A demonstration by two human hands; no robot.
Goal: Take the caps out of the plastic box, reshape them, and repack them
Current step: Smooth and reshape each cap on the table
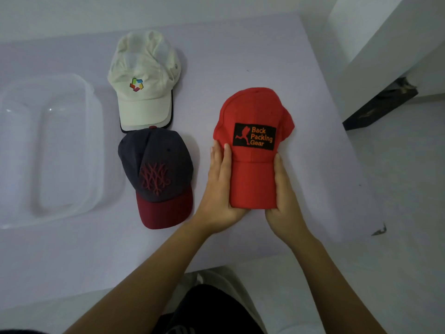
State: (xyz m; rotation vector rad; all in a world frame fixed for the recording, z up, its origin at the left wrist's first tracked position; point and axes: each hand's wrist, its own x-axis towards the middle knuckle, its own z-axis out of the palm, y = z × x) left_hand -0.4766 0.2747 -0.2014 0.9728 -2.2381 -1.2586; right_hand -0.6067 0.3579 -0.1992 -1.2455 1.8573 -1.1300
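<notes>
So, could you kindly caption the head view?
The left hand and right hand hold the brim of the red cap.

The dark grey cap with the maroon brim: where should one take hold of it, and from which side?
Take the dark grey cap by its maroon brim, from the near side: the brim points toward the person and lies free, while the white cap crowds the crown's far end.

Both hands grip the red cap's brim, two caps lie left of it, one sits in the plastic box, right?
The head view shows the plastic box empty; the left hand and right hand grip the red cap by its brim, white cap and navy cap lie left of it.
</notes>
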